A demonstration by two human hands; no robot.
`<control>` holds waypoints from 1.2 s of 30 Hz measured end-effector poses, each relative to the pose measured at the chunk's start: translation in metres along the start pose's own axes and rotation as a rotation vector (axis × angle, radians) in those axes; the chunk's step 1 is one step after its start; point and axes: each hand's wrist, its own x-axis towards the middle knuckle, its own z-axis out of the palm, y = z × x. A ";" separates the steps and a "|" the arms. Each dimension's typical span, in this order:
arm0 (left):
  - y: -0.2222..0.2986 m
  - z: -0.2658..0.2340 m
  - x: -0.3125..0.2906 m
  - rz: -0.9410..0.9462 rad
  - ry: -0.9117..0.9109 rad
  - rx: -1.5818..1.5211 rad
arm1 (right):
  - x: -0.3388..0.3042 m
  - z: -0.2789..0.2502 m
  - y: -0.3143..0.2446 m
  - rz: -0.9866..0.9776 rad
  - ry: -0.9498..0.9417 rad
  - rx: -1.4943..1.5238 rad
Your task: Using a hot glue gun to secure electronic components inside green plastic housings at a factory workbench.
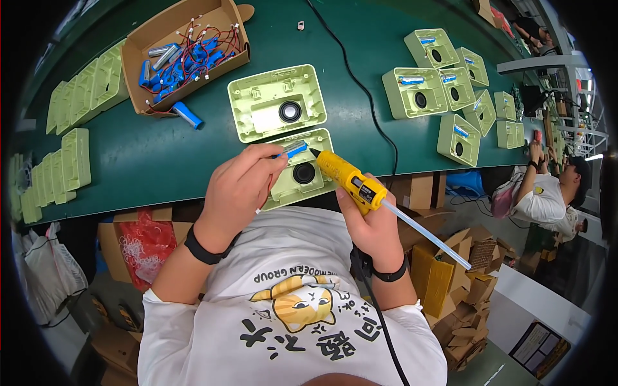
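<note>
My left hand [237,183] pinches a blue cylindrical battery [296,150] over the nearer light-green plastic housing [324,140], beside its round black speaker [304,172]. My right hand [375,228] is wrapped round a yellow hot glue gun [341,172]. A translucent glue stick [428,235] pokes out of the gun's back end. The black nozzle [314,153] is right by the battery's right end; whether they touch I cannot tell. Just beyond lies a second open green housing [257,119] with a speaker in it and no battery visible.
At the upper left a cardboard box [138,100] holds blue batteries with red wires; one loose battery [188,116] lies beside it. Green housings [77,157] stand stacked at left. Several housings with batteries [418,106] sit at right. A black cable [360,74] crosses the green table.
</note>
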 end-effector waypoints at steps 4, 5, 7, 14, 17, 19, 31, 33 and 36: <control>0.001 -0.014 0.005 0.118 -0.055 0.122 | -0.001 0.001 0.003 -0.003 -0.004 0.023; 0.001 -0.015 0.006 0.154 -0.071 0.180 | -0.001 0.001 0.003 -0.007 -0.015 0.010; -0.004 -0.018 0.008 0.162 -0.085 0.163 | -0.001 0.001 0.003 -0.019 -0.042 -0.013; -0.015 -0.011 0.014 0.159 -0.059 0.054 | 0.001 0.007 0.011 -0.036 -0.017 0.047; -0.013 -0.016 0.014 0.186 -0.154 0.168 | 0.002 0.007 0.012 -0.035 -0.017 0.055; -0.008 -0.020 0.016 0.168 -0.186 0.220 | 0.003 0.007 0.012 -0.030 -0.025 0.064; -0.018 -0.039 0.019 0.242 -0.350 0.306 | 0.007 0.012 0.010 -0.012 0.015 -0.011; -0.020 -0.037 0.012 0.240 -0.369 0.326 | 0.005 0.011 0.009 -0.011 0.023 -0.021; -0.017 -0.034 0.002 0.188 -0.319 0.388 | 0.001 0.010 0.006 0.000 0.038 -0.043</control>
